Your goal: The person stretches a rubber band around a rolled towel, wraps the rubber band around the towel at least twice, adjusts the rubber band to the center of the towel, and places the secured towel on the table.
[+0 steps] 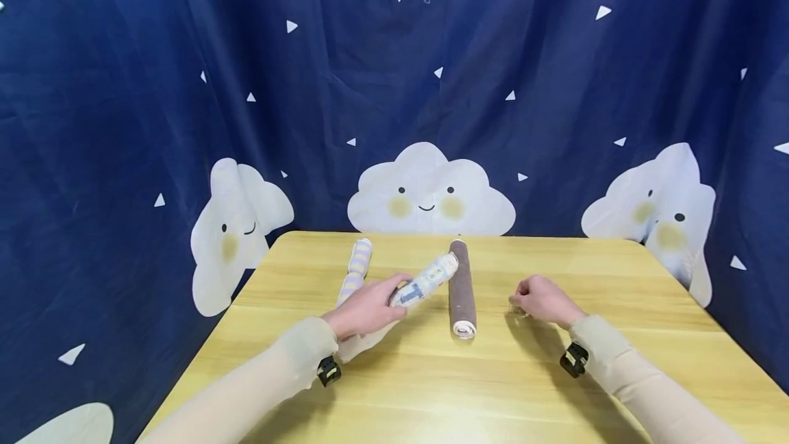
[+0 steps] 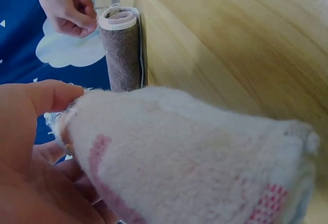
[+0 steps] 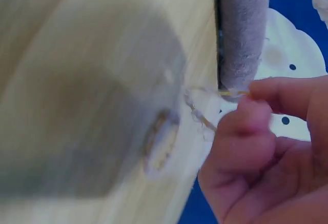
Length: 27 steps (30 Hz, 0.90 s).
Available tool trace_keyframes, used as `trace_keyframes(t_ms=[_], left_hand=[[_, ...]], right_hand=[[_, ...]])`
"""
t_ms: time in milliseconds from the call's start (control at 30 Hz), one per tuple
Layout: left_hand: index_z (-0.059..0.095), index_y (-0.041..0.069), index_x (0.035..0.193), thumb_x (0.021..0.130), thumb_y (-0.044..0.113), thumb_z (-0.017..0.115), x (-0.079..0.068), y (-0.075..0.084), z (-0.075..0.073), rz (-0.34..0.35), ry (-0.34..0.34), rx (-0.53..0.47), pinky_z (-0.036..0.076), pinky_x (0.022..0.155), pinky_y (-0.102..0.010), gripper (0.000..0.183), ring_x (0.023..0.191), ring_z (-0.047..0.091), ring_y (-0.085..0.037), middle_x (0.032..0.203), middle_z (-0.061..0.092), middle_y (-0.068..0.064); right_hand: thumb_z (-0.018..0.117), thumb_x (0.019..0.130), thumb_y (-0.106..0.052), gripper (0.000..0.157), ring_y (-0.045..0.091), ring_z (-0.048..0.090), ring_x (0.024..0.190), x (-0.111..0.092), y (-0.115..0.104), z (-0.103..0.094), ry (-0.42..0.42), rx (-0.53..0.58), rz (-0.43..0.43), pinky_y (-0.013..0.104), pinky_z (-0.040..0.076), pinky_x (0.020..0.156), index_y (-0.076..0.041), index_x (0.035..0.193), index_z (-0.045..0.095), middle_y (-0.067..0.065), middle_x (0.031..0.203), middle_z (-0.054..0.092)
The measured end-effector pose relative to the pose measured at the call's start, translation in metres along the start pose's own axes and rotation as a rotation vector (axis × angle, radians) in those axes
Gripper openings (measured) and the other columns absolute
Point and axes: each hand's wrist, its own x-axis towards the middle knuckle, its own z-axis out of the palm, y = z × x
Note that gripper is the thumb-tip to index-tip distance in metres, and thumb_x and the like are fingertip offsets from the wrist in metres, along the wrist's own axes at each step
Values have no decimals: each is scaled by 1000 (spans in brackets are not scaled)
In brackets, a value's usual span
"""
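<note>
My left hand point(image 1: 365, 307) grips a rolled white towel point(image 1: 425, 284) with blue print, held slantwise above the table. In the left wrist view, its white terry side with pink marks fills the front, thumb along its edge. Between thumb and finger, my right hand point(image 1: 545, 300) pinches a thin, fuzzy yellowish elastic band point(image 3: 205, 119), which dangles as a loop. A second small loop point(image 3: 161, 144) lies on the wood below it. A rolled brown towel point(image 1: 462, 286) lies between the hands, its spiral end facing me. The left hand partly hides a striped lilac-and-yellow towel roll point(image 1: 360, 257), narrowed at its middle.
A light wooden table point(image 1: 431, 403) carries everything. Behind and at both sides hangs a dark blue curtain point(image 1: 370, 88) with white triangles and smiling clouds. Black straps point(image 1: 574, 360) sit on both wrists over pale sleeves.
</note>
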Motion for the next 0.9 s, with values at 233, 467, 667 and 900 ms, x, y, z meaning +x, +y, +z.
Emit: trace_keyframes(t_ms=[233, 467, 667, 900], left_hand=[[45, 35, 147, 92, 31, 67, 0, 3, -2, 9, 2, 36, 49, 77, -32, 60, 90, 60, -12, 119, 67, 2], [46, 31, 148, 95, 27, 67, -2, 4, 0, 41, 5, 87, 50, 86, -38, 57, 102, 61, -13, 125, 66, 0], [45, 30, 148, 95, 28, 67, -3, 4, 1, 33, -5, 72, 49, 89, -38, 58, 106, 61, -13, 128, 65, 0], [44, 32, 149, 96, 30, 66, -1, 1, 2, 27, 1, 69, 50, 89, -38, 57, 105, 61, -11, 129, 65, 2]], right_hand=[[37, 109, -24, 24, 12, 43, 53, 3, 0, 0, -199, 594, 19, 23, 33, 47, -2, 101, 45, 3, 71, 50], [25, 112, -33, 37, 8, 46, 52, 4, -9, -3, -185, 1050, -67, 21, 36, 48, -11, 90, 45, -4, 66, 55], [32, 111, -31, 29, 9, 54, 59, 1, -15, -1, -171, 1163, -65, 21, 45, 56, -12, 94, 47, -3, 74, 61], [49, 103, -6, 27, 7, 59, 67, -2, -25, 5, -95, 1210, -63, 18, 49, 61, -12, 126, 36, -3, 84, 64]])
